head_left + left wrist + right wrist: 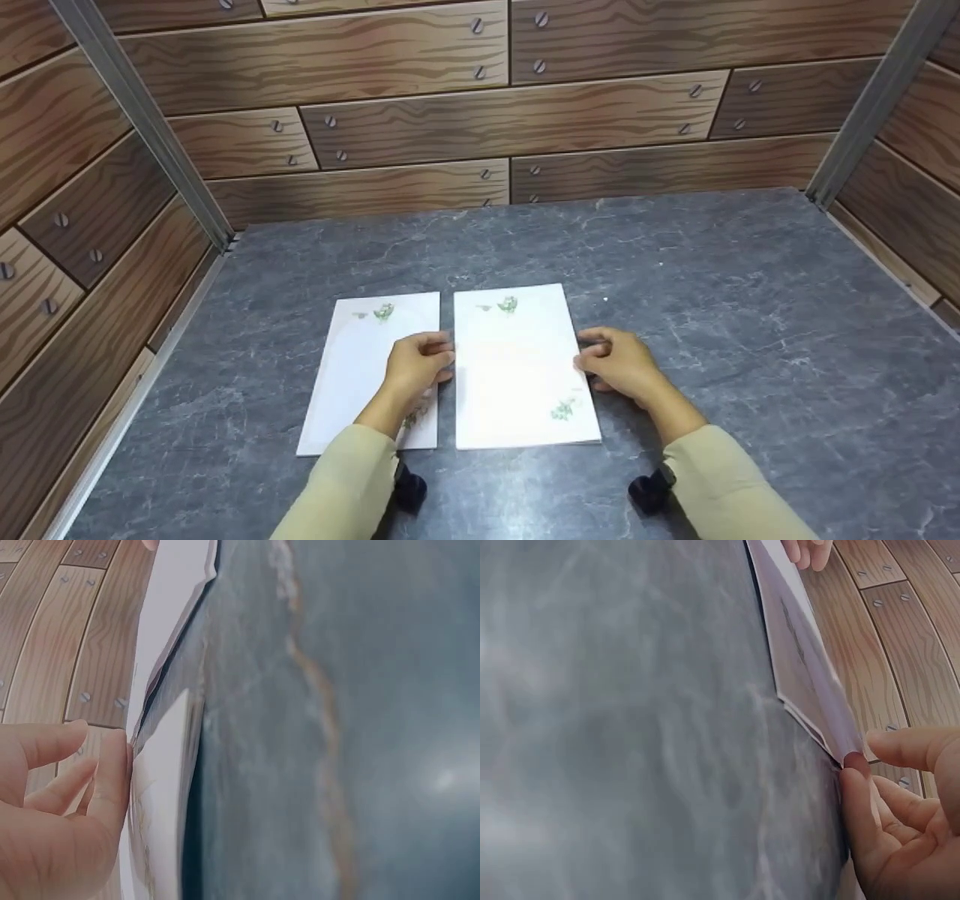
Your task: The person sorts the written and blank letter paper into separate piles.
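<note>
Two stacks of white paper lie side by side on the table in the head view, each printed with small green sprigs. My left hand (417, 365) is over the left stack (360, 367), its fingertips close to the left edge of the right stack (514, 367). Along that stack's right edge, my right hand (622, 365) has its fingertips right at the paper, thumb slightly over it. From the left wrist, the left hand's fingers (112, 765) look relaxed beside the paper edges. In the right wrist view, fingers (857, 799) touch the stack's edge near uneven sheet corners.
The stacks lie on a grey marbled tabletop (720, 300). Wood-patterned panels (420, 127) enclose the back and sides, with metal corner posts (146, 120). Dark wrist cameras (409, 491) sit below both sleeves. Tiny white specks dot the table right of the paper.
</note>
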A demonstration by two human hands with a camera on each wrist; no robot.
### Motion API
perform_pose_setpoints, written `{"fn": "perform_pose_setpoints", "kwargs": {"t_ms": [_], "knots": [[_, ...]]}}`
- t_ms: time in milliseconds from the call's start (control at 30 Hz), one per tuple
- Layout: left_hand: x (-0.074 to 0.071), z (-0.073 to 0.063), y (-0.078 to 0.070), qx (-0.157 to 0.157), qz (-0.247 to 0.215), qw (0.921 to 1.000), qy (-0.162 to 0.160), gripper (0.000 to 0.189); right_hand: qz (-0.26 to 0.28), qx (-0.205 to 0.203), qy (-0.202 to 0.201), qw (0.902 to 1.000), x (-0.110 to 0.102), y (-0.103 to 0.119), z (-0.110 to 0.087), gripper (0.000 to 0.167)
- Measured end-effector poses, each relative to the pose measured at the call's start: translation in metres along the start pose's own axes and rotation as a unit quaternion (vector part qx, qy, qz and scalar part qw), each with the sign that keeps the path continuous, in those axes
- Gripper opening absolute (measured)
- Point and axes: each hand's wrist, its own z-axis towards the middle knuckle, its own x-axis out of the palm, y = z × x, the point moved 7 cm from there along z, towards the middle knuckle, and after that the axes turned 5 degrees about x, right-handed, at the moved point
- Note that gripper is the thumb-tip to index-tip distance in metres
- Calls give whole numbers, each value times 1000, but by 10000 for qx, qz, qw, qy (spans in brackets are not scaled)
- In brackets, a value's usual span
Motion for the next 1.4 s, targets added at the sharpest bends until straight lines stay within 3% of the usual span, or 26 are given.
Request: {"fn": "perform_pose_setpoints", "kwargs": {"t_ms": [400,667,800,1400], "knots": [[-4,0,-4,-69,-240,9997,-47,36,7,-40,-80,10000,-4,5,1,46],[-19,3,-14,405,127,9990,-104,46,-397,-125,-168,9990,-7,16,0,61],[-26,3,-16,454,267,9986,-104,52,-476,-123,-243,9985,-5,21,0,70],[-81,4,-10,353,403,9984,-183,66,-777,-707,-905,9903,29,52,-1,92]]}}
